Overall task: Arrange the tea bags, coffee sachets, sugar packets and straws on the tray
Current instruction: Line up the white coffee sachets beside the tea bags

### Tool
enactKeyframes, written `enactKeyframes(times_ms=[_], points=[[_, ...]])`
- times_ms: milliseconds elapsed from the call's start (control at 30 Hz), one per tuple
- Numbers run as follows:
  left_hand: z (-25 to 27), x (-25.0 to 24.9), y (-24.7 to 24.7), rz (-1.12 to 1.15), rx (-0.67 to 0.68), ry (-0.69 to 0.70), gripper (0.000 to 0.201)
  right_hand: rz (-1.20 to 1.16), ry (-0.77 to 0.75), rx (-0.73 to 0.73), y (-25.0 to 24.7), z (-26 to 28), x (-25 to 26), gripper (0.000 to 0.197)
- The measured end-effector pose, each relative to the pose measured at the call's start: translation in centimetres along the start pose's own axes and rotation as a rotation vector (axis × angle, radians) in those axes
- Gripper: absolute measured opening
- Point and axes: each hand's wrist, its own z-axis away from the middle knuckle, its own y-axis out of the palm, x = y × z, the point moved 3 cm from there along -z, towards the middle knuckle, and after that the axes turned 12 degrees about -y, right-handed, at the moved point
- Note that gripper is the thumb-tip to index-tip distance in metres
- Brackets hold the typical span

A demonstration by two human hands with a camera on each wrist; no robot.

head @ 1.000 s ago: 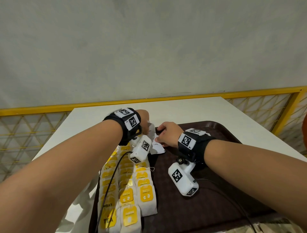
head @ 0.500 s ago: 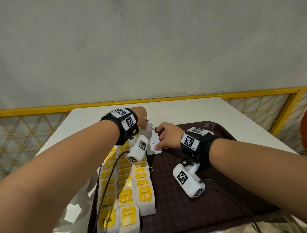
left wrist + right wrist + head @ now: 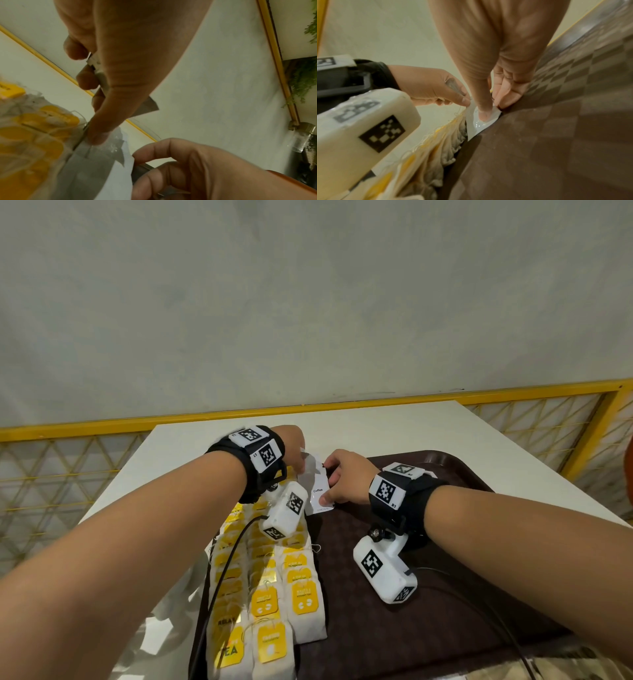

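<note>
On the left part of the dark brown tray (image 3: 445,628), rows of tea bags (image 3: 274,577) with yellow tags lie overlapping. At their far end a white coffee sachet (image 3: 318,491) lies label up. My right hand (image 3: 329,484) pinches it, thumb on its face (image 3: 485,117) and fingers curled at its far end. My left hand (image 3: 298,463) grips a thin stack of sachets (image 3: 97,75) between fingers and palm, and its thumb presses the white sachet's (image 3: 106,169) left edge beside the tea bags (image 3: 34,135). No straws or sugar packets show.
The tray sits on a white table (image 3: 376,426) with a yellow railing (image 3: 342,402) behind it. A crumpled clear plastic bag (image 3: 178,604) lies left of the tray. Black cables (image 3: 219,577) run from both wrist cameras across the tea bags and the tray.
The coffee sachet now lies flatter with its label showing, and my right thumb has slid onto its near end. Both hands have shifted only slightly.
</note>
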Motion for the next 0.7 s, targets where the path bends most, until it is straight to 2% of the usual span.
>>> enactKeyframes(times_ms=[67,200,300,433,500,533,567,633,700], points=[[0.1,0.0,-0.1,-0.005,-0.005,-0.005,0.025,0.011,0.005,-0.006,-0.1,0.1,0.0,0.066],[0.3,0.3,-0.1,0.034,-0.018,0.003,0.035,0.020,0.007,-0.031,-0.5,0.6,-0.3,0.071],[0.6,1.0,-0.7,0.107,-0.057,0.007,0.033,-0.151,0.051,-0.055,-0.6,0.8,-0.7,0.070],[1.3,2.5,-1.8,0.293,-0.074,-0.033,0.034,-0.270,0.086,-0.121,-0.9,0.8,0.0,0.048],[1.5,3.1,-1.6,0.397,-0.054,-0.062,0.032,-0.245,0.090,-0.097,-0.4,0.6,0.4,0.031],[1.6,3.3,-1.5,0.464,-0.040,-0.076,0.030,-0.212,0.107,-0.067,-0.1,0.6,0.8,0.016],[1.8,3.4,-1.3,0.531,-0.024,-0.087,0.028,-0.186,0.109,-0.045,0.4,0.4,1.0,0.012],[2.5,3.4,-1.1,0.617,-0.008,-0.103,0.026,-0.125,0.115,-0.003,1.3,-0.3,1.1,0.037],[3.1,3.3,-1.1,0.632,-0.003,-0.108,0.030,-0.059,0.122,-0.004,1.7,-0.5,1.3,0.036]])
